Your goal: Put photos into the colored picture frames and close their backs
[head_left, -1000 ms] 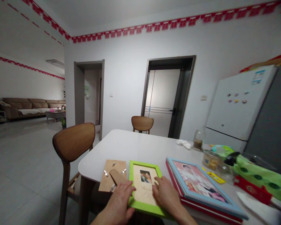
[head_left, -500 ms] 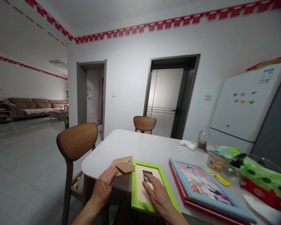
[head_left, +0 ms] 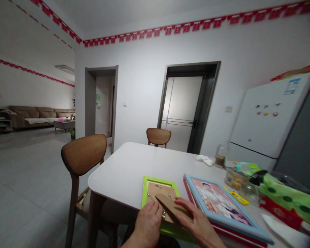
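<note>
A lime-green picture frame (head_left: pixel 145 190) lies face down at the table's near edge. Its brown backing board (head_left: pixel 155 193), with metal clips and a hanger, sits over the opening. The board's stand flap (head_left: pixel 167 205) is folded slightly up from it. My left hand (head_left: pixel 147 222) grips the board's left side with curled fingers. On the other side, my right hand (head_left: pixel 197 222) has its fingers and thumb around the right part of the board, by the flap. The lower end of the board is hidden behind my hands.
To the right, a blue picture frame (head_left: pixel 189 182) is stacked on a red one (head_left: pixel 187 187). Beyond are jars (head_left: pixel 234 177), a yellow packet (head_left: pixel 239 197), a red box (head_left: pixel 280 212) and crumpled tissue (head_left: pixel 204 159). A wooden chair (head_left: pixel 84 155) stands at the left.
Both hands came together over the green frame. The backing board moved right, from beside the frame onto it, covering the small picture. My right hand went from the picture to the board.
</note>
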`<state>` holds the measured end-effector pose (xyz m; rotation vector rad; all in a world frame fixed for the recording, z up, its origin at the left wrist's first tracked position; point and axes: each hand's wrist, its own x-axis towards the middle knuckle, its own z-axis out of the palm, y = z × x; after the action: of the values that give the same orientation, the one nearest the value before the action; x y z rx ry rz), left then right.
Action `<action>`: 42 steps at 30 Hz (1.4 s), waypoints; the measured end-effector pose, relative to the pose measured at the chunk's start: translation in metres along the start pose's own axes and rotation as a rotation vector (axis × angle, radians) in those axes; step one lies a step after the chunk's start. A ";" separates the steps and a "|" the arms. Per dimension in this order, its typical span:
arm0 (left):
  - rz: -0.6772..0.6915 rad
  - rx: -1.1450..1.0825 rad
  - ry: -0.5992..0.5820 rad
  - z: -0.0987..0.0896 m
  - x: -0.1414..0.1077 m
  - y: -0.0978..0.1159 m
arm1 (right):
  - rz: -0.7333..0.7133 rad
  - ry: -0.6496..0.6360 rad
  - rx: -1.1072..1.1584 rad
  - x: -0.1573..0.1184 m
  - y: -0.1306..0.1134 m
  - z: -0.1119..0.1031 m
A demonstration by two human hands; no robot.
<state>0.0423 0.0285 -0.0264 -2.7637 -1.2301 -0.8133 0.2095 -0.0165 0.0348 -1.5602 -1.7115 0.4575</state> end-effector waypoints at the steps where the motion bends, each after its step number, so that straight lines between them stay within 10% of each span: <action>1: -0.035 0.001 -0.036 -0.003 0.000 0.000 | -0.010 -0.011 -0.017 0.000 0.000 0.002; 19: -0.072 -0.183 -0.197 -0.027 -0.019 -0.019 | -0.137 -0.008 -0.245 0.012 0.036 0.025; 33: -0.077 -0.204 -0.205 -0.035 -0.015 -0.012 | -0.386 -0.245 -0.441 0.000 -0.013 0.030; 42: -0.076 -0.202 -0.253 -0.044 -0.014 -0.015 | -0.356 -0.297 -0.406 0.000 0.004 0.031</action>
<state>0.0042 0.0194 0.0025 -3.0788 -1.3695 -0.6398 0.1896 -0.0089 0.0113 -1.4591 -2.3738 0.1690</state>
